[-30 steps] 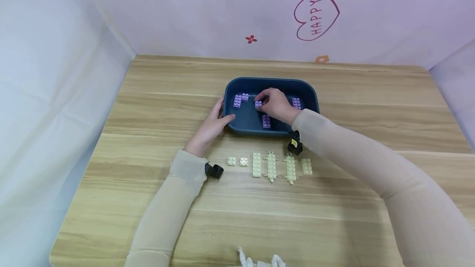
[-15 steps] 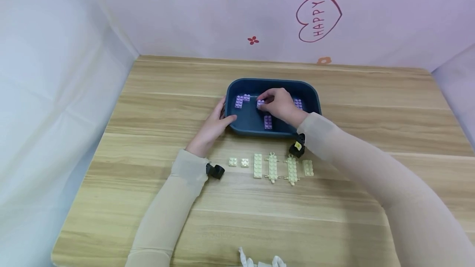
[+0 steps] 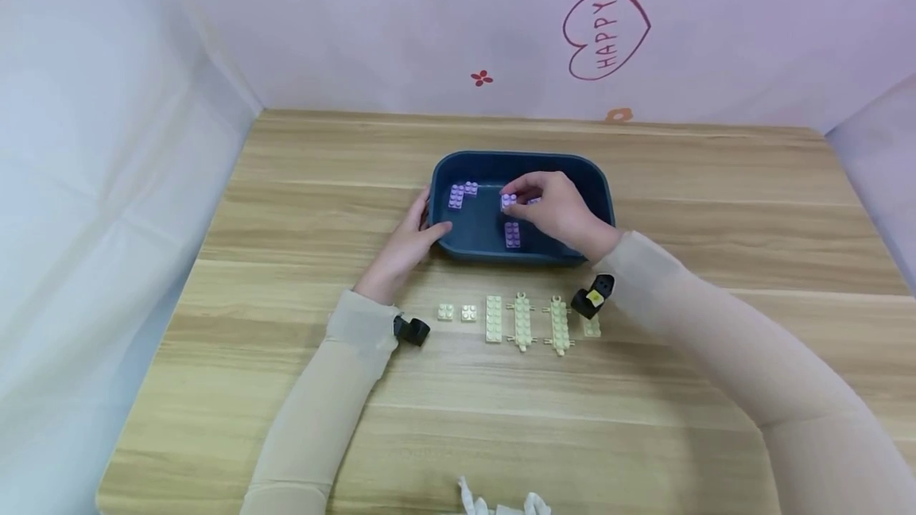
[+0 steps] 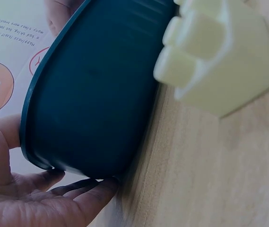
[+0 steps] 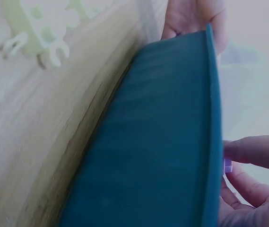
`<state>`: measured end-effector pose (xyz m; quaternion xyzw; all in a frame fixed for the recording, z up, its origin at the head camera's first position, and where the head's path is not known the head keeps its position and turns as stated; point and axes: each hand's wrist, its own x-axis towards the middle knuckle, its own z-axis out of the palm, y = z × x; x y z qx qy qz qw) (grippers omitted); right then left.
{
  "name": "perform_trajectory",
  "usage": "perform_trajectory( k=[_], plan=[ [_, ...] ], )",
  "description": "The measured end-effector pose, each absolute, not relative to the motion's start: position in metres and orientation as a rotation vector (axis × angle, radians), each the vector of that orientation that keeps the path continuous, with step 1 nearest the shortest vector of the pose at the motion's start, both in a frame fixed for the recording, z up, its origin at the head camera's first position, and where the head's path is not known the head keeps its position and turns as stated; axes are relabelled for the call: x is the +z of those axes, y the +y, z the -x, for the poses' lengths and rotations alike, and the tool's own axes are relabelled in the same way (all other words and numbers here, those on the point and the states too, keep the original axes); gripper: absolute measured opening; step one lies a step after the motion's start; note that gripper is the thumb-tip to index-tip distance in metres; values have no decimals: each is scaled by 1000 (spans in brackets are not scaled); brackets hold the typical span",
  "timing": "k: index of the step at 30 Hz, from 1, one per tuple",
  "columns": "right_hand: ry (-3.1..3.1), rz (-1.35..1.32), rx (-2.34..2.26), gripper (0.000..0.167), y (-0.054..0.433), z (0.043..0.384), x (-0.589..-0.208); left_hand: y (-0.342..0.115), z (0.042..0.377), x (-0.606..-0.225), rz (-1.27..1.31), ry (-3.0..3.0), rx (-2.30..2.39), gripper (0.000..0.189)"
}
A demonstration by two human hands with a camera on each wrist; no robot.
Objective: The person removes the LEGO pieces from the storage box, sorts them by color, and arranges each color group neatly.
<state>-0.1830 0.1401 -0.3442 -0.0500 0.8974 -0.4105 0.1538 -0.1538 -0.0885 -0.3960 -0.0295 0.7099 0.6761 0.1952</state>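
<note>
One small purple brick (image 3: 508,203) is pinched by its sides between the thumb and fingertips of the right hand (image 3: 561,207), within the walls of the dark blue box (image 3: 475,241); we cannot tell whether it clears the floor. We judge it light, stiff plastic, hard to break but smooth enough to twist or slip. Its flat sides look like the best place to pinch, leaving the studs free on top.

The left hand (image 3: 402,249) grips the box's left end, thumb over the rim and fingers against the outer wall. We expect the box to be light and fairly rigid, apt to slide on the table (image 3: 322,205) if let go, so the rim seems a sound hold. More purple bricks (image 3: 456,196) lie in it, while a row of pale bricks (image 3: 494,319) sits in front.
</note>
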Motion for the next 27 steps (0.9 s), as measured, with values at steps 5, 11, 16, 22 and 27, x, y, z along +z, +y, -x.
perform_trajectory(
  k=[5, 11, 16, 22, 27],
  plan=[
    [2601, 196, -1187, 24, 141, 171, -339, -87, 153, -397, 97, 1986, 1889, 72],
    [2584, 265, -1250, 26, 142, 152, -330, -87, 152, -396, 82, 1989, 1890, 72],
    [2507, 288, -1344, 26, 141, 135, -322, -86, 152, -394, 93, 2002, 1876, 72],
    [2477, 332, -1404, 24, 138, 110, -321, -84, 154, -393, 98, 2034, 1868, 67],
    [2415, 395, -1443, 23, 134, 86, -331, -83, 153, -395, 112, 2037, 1866, 64]
  ],
)
